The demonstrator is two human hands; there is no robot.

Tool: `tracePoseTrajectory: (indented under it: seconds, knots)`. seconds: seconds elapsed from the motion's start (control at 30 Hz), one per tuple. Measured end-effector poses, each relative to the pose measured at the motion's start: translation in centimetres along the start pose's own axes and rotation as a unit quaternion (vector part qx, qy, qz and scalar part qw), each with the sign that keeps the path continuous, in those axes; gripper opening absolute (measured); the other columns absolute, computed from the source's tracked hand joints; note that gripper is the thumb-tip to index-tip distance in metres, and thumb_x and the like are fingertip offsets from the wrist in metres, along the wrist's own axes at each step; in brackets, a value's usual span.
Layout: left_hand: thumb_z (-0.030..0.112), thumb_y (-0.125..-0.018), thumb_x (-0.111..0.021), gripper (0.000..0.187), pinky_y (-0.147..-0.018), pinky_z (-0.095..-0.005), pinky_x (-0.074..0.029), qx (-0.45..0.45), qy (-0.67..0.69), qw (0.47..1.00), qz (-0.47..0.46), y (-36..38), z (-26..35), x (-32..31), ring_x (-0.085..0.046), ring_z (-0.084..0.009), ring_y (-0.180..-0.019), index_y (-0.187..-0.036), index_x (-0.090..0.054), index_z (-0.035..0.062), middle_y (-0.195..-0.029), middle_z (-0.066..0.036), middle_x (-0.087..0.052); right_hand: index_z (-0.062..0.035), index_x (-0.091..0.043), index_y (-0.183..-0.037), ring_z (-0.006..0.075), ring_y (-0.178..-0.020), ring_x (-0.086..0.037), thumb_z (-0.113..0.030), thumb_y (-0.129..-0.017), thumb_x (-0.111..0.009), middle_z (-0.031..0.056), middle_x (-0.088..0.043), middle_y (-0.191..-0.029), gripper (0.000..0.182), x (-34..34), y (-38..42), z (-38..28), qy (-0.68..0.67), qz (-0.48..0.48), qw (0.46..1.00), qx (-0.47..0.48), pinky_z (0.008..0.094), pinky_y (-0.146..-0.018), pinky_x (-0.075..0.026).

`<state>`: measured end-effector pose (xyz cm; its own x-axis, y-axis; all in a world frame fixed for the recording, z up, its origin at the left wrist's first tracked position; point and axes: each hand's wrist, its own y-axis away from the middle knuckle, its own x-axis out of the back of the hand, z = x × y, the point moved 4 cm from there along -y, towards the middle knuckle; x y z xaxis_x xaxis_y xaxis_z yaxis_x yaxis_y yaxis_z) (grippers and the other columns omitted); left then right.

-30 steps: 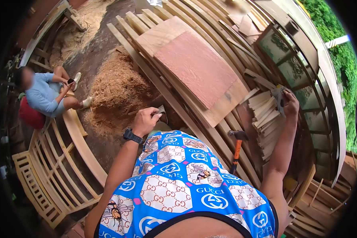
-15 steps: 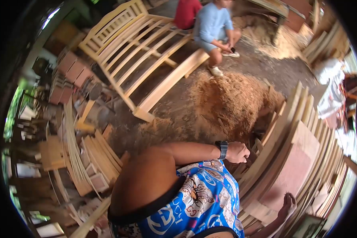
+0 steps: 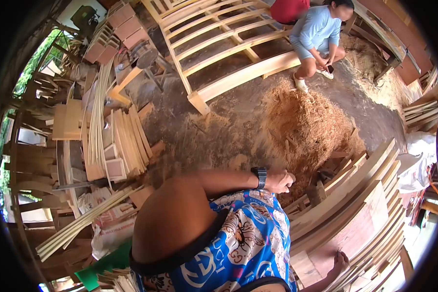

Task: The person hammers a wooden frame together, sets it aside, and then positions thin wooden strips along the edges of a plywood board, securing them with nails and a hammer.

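Observation:
My left hand (image 3: 279, 181), with a black watch (image 3: 260, 178) on its wrist, is held across in front of my blue patterned shirt (image 3: 243, 233). Its fingers are curled in and nothing shows in them. At the lower right, my right hand (image 3: 341, 263) appears small over a pinkish board (image 3: 348, 241) on a stack of long planks (image 3: 321, 219). Its fingers are loosely bent and a little apart, with no object visible in them; whether they touch the board is unclear.
A slatted wooden bed frame (image 3: 248, 78) lies ahead. A person in light blue (image 3: 316, 31) crouches beside a sawdust heap (image 3: 311, 126), next to someone in red (image 3: 288, 9). Boards (image 3: 126, 138), thin strips (image 3: 90, 221) and a stool (image 3: 147, 59) are at the left.
The view has turned, so the bed frame and crouching person sit higher and farther right. More of the left-side wood and bags shows. Both hands remain without a visible object.

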<state>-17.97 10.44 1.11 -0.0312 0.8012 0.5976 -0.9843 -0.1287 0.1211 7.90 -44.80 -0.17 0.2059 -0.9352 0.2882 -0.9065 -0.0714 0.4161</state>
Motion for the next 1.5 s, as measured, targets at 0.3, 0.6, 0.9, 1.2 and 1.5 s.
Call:
tracePoseTrajectory:
  seconds: [0.3, 0.6, 0.9, 1.2, 1.5]
  knots:
    - [0.028, -0.083, -0.078, 0.027, -0.074, -0.0487, -0.056, -0.054, 0.016, 0.998, 0.008, -0.6, 1.3, -0.9, -0.072, -0.0390, -0.083, -0.091, -0.073, 0.0033, -0.083, -0.019, -0.073, -0.0010, -0.069, -0.116, 0.0167, -0.086, -0.069, -0.016, -0.092, -0.074, 0.0076, -0.074, -0.098, 0.028, 0.4, -0.3, -1.4, 0.053, 0.014, 0.998, -0.025, 0.0280, -0.072, -0.055]
    - [0.032, -0.087, -0.078, 0.030, -0.074, -0.0454, -0.058, -0.075, -0.014, 0.997, -0.009, -0.6, 3.9, 1.0, -0.074, -0.0371, -0.084, -0.101, -0.079, 0.0058, -0.092, -0.020, -0.075, -0.0028, -0.066, -0.120, 0.0168, -0.096, -0.065, -0.025, -0.103, -0.066, 0.0057, -0.068, -0.106, 0.028, 2.1, -0.1, 3.5, -0.006, -0.013, 0.998, 0.067, 0.0323, -0.086, -0.053]
    - [0.014, -0.090, -0.076, 0.023, -0.068, -0.0351, -0.056, -0.153, 0.002, 0.974, -0.167, -5.2, 10.1, -4.7, -0.072, -0.0244, -0.074, -0.104, -0.074, -0.0039, -0.086, -0.018, -0.074, 0.0006, -0.076, -0.119, 0.0142, -0.091, -0.073, -0.016, -0.098, -0.072, 0.0111, -0.079, -0.105, 0.027, -0.5, 12.2, -6.5, 0.014, 0.172, 0.983, 0.068, 0.0289, -0.081, -0.059]
    - [0.009, -0.089, -0.072, 0.016, -0.071, -0.0379, -0.055, -0.420, 0.012, 0.869, -0.262, -16.8, 27.2, -12.2, -0.072, -0.0297, -0.080, -0.099, -0.074, -0.0025, -0.090, -0.019, -0.073, 0.0041, -0.075, -0.115, 0.0150, -0.083, -0.069, -0.026, -0.096, -0.073, 0.0108, -0.077, -0.095, 0.035, -6.9, 26.3, -3.8, -0.066, 0.323, 0.944, 0.024, 0.0292, -0.076, -0.055]
    - [0.025, -0.087, -0.077, 0.025, -0.084, -0.0408, -0.058, -0.338, -0.065, 0.904, -0.254, -25.9, 32.2, -26.6, -0.075, -0.0336, -0.093, -0.096, -0.077, 0.0017, -0.099, -0.020, -0.076, 0.0040, -0.075, -0.107, 0.0105, -0.072, -0.063, -0.012, -0.094, -0.073, 0.0027, -0.070, -0.083, 0.020, -17.8, 41.7, 4.2, -0.039, 0.500, 0.859, -0.105, 0.0280, -0.067, -0.052]
